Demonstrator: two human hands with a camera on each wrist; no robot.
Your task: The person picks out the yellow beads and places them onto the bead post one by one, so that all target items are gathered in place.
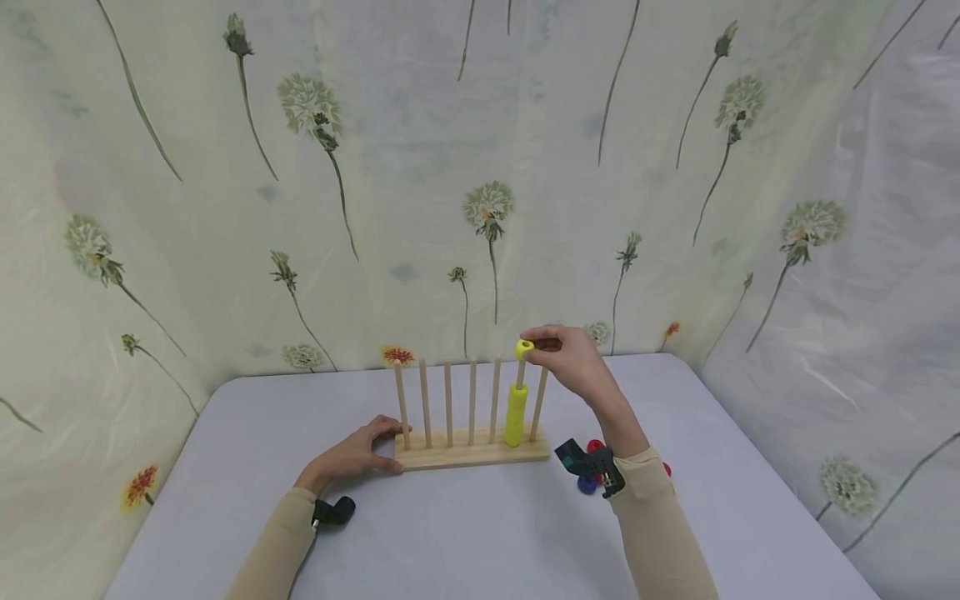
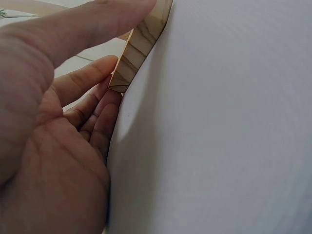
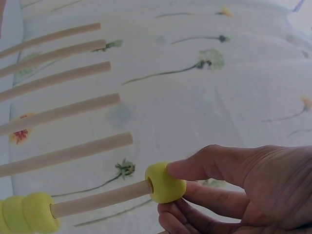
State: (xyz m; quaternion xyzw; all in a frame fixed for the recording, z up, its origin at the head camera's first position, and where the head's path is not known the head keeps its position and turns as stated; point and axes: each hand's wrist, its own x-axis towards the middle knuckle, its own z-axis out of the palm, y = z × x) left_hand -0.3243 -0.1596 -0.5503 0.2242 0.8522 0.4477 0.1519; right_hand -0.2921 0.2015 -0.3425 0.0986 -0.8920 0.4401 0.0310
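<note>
A wooden peg rack (image 1: pixel 472 454) with several upright pegs stands on the table. My left hand (image 1: pixel 356 450) grips its left end, thumb on the near edge and fingers behind; the left wrist view shows the thumb over the wooden base (image 2: pixel 134 58). Between thumb and fingers my right hand (image 1: pixel 570 362) pinches a yellow bead (image 3: pixel 165 183). The bead's hole is right at the tip of the second peg from the right. A stack of yellow beads (image 1: pixel 516 415) fills the lower part of that same peg.
Red beads (image 1: pixel 595 446) and a blue bead (image 1: pixel 587 485) lie to the right of the rack, partly hidden by the right wrist camera (image 1: pixel 592 467). Behind the white table (image 1: pixel 450 542) hangs a curtain (image 1: pixel 405 208) printed with dandelions.
</note>
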